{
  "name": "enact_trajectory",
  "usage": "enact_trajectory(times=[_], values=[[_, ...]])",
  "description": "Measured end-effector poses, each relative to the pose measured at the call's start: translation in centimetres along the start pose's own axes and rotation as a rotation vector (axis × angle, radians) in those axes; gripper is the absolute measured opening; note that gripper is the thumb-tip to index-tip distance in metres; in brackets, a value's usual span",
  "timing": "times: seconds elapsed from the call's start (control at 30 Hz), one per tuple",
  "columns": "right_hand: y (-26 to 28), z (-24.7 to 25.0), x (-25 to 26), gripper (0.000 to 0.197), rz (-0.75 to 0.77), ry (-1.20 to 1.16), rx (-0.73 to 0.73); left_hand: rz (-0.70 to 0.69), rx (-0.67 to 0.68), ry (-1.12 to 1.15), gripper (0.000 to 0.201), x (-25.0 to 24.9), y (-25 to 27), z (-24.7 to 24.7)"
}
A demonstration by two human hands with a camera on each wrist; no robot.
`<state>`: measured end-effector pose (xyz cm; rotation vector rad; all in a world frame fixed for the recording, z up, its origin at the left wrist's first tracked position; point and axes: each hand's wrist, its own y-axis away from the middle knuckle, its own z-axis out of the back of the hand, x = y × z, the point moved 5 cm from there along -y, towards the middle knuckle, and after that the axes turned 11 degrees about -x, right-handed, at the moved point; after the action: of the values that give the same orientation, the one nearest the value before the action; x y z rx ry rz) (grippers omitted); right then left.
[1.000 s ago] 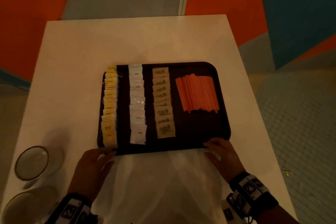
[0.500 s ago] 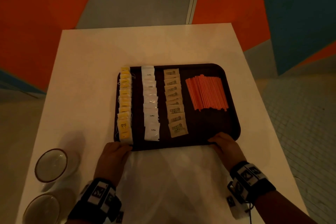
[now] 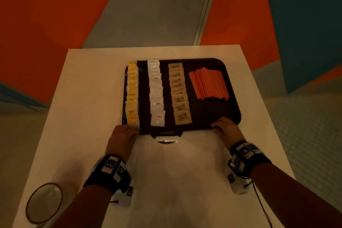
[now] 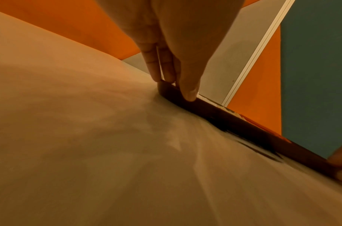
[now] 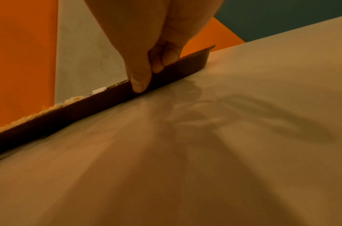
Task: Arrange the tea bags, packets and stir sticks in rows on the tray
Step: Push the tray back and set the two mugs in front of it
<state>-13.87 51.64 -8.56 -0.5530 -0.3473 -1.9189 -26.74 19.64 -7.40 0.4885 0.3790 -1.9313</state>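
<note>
A dark brown tray lies on the white table. From left to right it carries a row of yellow tea bags, a row of white coffee packets, a row of brown sugar packets and a bundle of orange stir sticks. My left hand pinches the tray's near rim at its left corner. In the left wrist view that hand has its fingers over the rim and its thumb on the outer wall. My right hand pinches the near rim towards the right, and in the right wrist view this hand has its fingers curled over the rim.
A white bowl with a brown rim stands at the table's near left corner. The tray's far side lies close to the table's far edge. Orange, grey and teal floor surrounds the table.
The tray has slid away from me towards the far edge of the table, with both hands staying on its near rim. The view has shifted with my head.
</note>
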Motion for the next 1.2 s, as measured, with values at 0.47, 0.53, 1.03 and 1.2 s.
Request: enact_trajectory(times=[0.47,0.53,1.03,1.2], values=[[-5.6,0.0,-0.7,0.018,0.015,0.010,-0.035,0.024,-0.011,-0.028,0.019,-0.4,-5.5,-0.7],[-5.8,-0.1,-0.9,0.018,0.016,0.012,-0.039,0.032,-0.005,-0.028,0.020,-0.5,-5.8,-0.7],[-6.1,0.3,-0.5,0.024,-0.032,0.016,0.033,0.022,0.033,-0.058,0.029,-1.3,-5.7,-0.6],[-1.5,2.6,1.3,0.027,-0.045,-0.136,-0.099,0.000,-0.158,0.076,0.039,-4.1,-1.3,5.3]])
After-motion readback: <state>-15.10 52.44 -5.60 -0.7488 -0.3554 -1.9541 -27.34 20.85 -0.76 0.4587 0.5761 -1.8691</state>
